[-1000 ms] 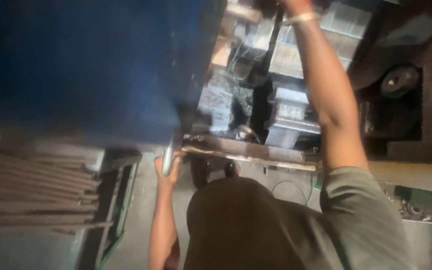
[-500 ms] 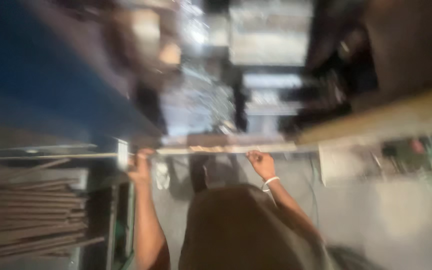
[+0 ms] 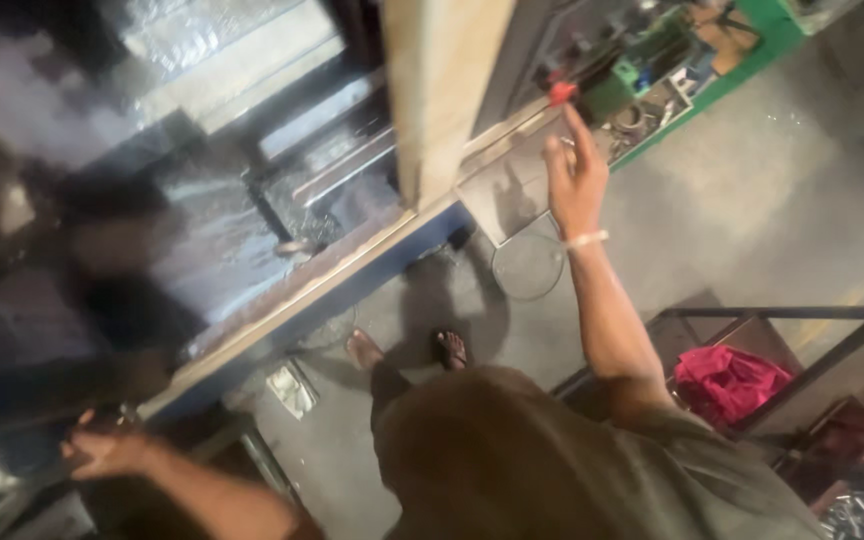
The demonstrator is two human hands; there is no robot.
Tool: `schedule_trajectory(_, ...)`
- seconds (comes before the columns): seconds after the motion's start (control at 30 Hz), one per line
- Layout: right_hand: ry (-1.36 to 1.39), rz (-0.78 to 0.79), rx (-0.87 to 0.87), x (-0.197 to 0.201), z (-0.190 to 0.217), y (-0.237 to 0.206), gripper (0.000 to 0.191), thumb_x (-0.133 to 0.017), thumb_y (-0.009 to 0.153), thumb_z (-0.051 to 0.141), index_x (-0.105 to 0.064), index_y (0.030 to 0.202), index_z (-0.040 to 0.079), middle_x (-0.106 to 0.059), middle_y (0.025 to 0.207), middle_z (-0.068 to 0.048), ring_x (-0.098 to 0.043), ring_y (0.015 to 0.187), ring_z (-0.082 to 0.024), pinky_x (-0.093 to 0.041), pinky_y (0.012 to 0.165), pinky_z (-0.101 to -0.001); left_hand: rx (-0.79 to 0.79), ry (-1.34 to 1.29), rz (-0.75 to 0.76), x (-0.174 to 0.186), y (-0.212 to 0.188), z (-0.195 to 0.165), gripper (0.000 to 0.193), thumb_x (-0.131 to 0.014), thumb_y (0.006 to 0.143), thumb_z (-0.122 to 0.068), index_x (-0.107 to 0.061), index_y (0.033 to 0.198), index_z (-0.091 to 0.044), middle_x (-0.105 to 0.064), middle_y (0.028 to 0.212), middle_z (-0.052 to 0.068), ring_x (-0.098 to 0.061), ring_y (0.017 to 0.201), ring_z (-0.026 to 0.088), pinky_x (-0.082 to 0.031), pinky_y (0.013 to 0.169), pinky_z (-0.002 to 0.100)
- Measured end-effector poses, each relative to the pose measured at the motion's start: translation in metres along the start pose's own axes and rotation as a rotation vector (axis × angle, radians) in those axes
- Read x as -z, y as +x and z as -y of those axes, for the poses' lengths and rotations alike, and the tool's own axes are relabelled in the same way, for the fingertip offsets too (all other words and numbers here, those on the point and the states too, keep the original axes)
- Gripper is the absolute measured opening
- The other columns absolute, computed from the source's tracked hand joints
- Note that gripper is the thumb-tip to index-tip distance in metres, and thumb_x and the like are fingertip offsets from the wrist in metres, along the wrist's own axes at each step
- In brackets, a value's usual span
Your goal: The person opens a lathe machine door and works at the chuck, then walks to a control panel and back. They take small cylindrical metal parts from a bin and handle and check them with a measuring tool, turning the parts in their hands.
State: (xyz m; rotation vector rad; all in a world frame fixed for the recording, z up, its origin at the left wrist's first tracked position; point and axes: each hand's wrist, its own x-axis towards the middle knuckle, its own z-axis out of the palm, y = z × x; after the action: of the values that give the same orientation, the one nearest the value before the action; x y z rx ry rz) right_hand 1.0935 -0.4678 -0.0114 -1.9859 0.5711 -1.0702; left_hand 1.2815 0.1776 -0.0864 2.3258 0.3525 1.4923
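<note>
Olive-grey short-sleeved shirt [image 3: 572, 470]; thin pale band at wrist of right hand [image 3: 574, 180]. Left hand [image 3: 102, 452] bare, forearm uncovered. Open sandals [image 3: 450, 348] on feet.

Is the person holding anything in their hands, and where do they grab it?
The right hand holds nothing; its open fingers reach up near a small red knob. The left hand curls around something dark at the machine's edge, too blurred to name.

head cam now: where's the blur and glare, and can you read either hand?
Head view: left side smeared by motion blur, the left hand soft, its grip unreadable; glare streaks the machine's metal panels; right hand sharper, fingers open beside a red knob; the red cloth and concrete floor evenly lit.
</note>
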Motion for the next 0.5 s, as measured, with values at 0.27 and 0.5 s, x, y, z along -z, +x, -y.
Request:
schedule_trajectory(0.27,0.035,0.069,-0.083,0.003,-0.044,0.066,0.051,-0.066,0.107,0.012,-0.048,0.154,0.004,-0.067,0.097,-0.018,-0.057,0.082,-0.014,-0.048,0.078,-0.0267,-0.153,0.075,0.181,0.010,-0.012,0.005,0.012,-0.073,0.100,-0.018,-0.068,0.104,-0.009,-0.067,0.113,0.015,-0.068,0.105,0.029,-0.058,0.088,0.044)
schedule_trajectory(0.5,0.664,0.271,-0.642,0.024,-0.143,-0.029,0.036,-0.040,0.110,0.046,-0.062,0.104,0.018,-0.052,0.069,0.003,-0.049,0.058,-0.012,-0.038,0.049,-0.0267,0.174,-0.458,0.298,-0.003,-0.017,0.016,0.023,-0.070,0.103,-0.024,-0.059,0.113,-0.006,-0.070,0.109,0.011,-0.068,0.097,0.024,-0.061,0.085,0.040)
